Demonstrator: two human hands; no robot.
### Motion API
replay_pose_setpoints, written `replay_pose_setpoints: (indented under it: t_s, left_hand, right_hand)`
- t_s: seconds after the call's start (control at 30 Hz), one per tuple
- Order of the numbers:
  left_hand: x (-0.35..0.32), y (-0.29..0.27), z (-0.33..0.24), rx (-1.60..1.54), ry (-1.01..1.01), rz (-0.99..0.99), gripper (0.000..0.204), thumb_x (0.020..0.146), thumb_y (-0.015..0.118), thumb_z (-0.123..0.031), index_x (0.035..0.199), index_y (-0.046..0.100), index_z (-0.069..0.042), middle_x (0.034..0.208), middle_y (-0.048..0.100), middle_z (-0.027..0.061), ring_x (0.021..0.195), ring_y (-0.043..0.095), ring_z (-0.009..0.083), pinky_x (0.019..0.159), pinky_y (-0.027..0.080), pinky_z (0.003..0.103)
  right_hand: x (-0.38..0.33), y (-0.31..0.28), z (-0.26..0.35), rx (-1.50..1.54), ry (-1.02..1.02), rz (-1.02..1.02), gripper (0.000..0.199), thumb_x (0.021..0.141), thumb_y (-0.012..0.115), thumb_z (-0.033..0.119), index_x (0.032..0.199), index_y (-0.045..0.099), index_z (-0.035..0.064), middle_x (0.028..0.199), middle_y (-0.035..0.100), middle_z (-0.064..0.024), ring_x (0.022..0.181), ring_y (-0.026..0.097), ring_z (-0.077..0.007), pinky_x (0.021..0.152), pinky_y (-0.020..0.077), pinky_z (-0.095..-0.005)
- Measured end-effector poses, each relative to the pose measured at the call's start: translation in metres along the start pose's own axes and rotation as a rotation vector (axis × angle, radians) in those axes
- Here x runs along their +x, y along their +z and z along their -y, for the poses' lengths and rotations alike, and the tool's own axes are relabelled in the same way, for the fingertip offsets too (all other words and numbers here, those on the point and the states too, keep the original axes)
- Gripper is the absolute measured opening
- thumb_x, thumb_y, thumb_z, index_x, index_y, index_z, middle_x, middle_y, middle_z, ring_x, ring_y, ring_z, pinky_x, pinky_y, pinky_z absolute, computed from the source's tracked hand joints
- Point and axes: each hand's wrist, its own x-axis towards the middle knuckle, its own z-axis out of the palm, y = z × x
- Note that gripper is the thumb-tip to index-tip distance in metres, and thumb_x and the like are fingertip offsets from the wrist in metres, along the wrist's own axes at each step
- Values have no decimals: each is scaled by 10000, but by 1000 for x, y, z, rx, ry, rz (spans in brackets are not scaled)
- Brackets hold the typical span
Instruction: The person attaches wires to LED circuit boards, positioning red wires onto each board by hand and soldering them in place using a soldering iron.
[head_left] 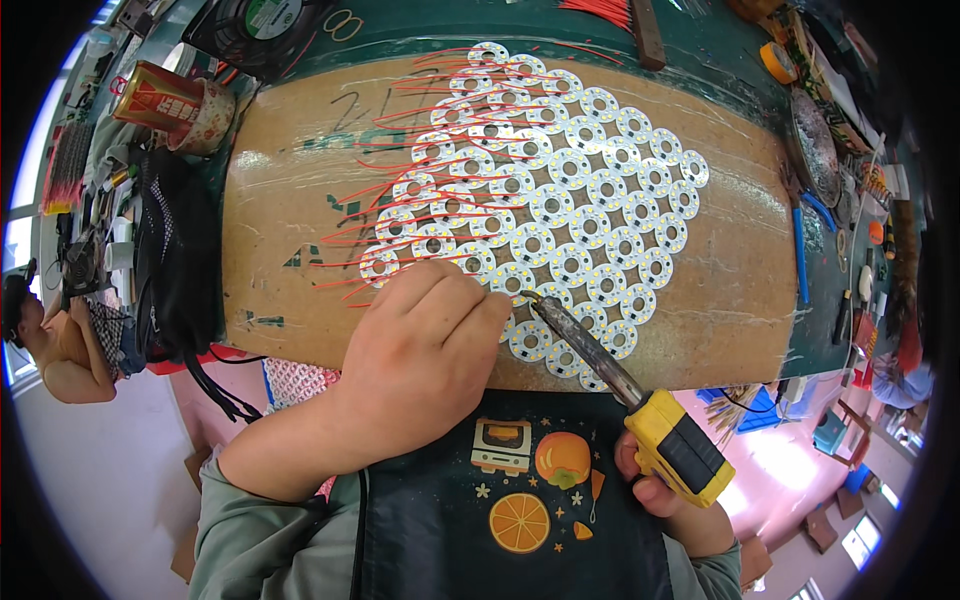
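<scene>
A panel of round white LED boards (pixel 568 170), joined in staggered rows, lies on a brown work board (pixel 740 290). Thin red wires (pixel 395 180) stretch leftward from many of the discs on its left side. My left hand (pixel 425 345) is closed over the near left part of the panel, fingertips pinched together; whatever they hold is hidden. My right hand (pixel 655 490), partly covered, grips the yellow and black handle of a soldering iron (pixel 680 450). The iron's dark tip reaches a disc just right of my left fingertips.
Blue-handled pliers (pixel 801 250) lie at the right, near a dark round dish (pixel 814 145) and a tape roll (pixel 777 62). A black fan (pixel 265 25), a red-gold tin (pixel 160 100) and a black bag (pixel 175 250) stand left. Another person (pixel 75 345) sits far left.
</scene>
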Motion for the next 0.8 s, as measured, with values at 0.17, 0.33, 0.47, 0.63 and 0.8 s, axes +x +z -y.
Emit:
replay_pose_setpoints:
  t_s: [0.17, 0.33, 0.47, 0.63, 0.8]
  left_hand:
    - [0, 0, 0, 7, 2, 18, 310, 675, 728, 54, 974, 678, -9, 857, 595, 74, 821, 604, 264, 731, 518, 363]
    - [0, -1, 1, -2, -14, 28, 319, 665, 722, 55, 974, 677, -9, 855, 589, 72, 824, 601, 265, 736, 518, 365]
    - [1, -1, 0, 1, -18, 26, 322, 661, 718, 56, 974, 678, -11, 857, 593, 72, 832, 604, 265, 737, 519, 366]
    - [5, -8, -2, -19, -23, 57, 278, 725, 746, 27, 992, 685, -19, 868, 608, 70, 828, 620, 264, 723, 523, 369]
    - [26, -40, 10, 60, -79, 42, 130, 765, 774, -55, 885, 725, -59, 822, 688, 74, 765, 652, 271, 714, 519, 373]
  right_hand:
    - [1, 2, -1, -22, -4, -18, 408, 864, 710, 445, 656, 524, 148, 624, 519, -36, 543, 553, -285, 501, 428, -377]
    - [-3, -3, -4, 9, 37, 20, 402, 839, 739, 453, 681, 547, 137, 644, 538, -36, 571, 564, -288, 526, 434, -380]
    - [3, 2, 13, 286, 39, -139, 391, 815, 782, 431, 798, 632, 70, 716, 604, -52, 619, 574, -236, 565, 433, -343]
    - [0, -1, 8, 343, -33, -274, 475, 817, 793, 475, 872, 651, 24, 710, 603, -33, 610, 545, -157, 556, 404, -284]
    - [16, -2, 20, 479, -70, -442, 879, 745, 865, 509, 1341, 469, -3, 681, 509, -6, 562, 498, -139, 458, 390, -267]
